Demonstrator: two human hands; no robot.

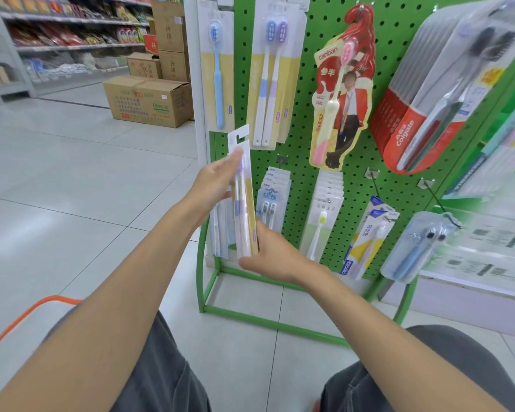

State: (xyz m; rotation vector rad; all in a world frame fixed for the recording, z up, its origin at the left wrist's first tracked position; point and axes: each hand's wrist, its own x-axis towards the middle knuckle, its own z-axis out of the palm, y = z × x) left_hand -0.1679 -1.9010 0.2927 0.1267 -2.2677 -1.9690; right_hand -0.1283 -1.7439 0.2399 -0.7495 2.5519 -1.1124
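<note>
While both arms reach out in front, the two hands hold one toothbrush pack [244, 203] up before the green rack [324, 40]. The left hand [214, 181] comes in from the left side and holds the top part of the pack. Its fingers [235, 157] lie long along the front, and its thumb seems to be tucked behind, though that part is hard to see. The right hand [272, 254] is lower down. It grips the bottom end of the pack, with the thumb curled under it. The hands are apart, one high and one low, and both are clamped on the pack. The pack stands almost straight up, tipped a little. Its top is just below the hanging packs [269, 78] on the rack. Brown boxes [149, 99] sit on the floor [72, 188] at the back left.
</note>
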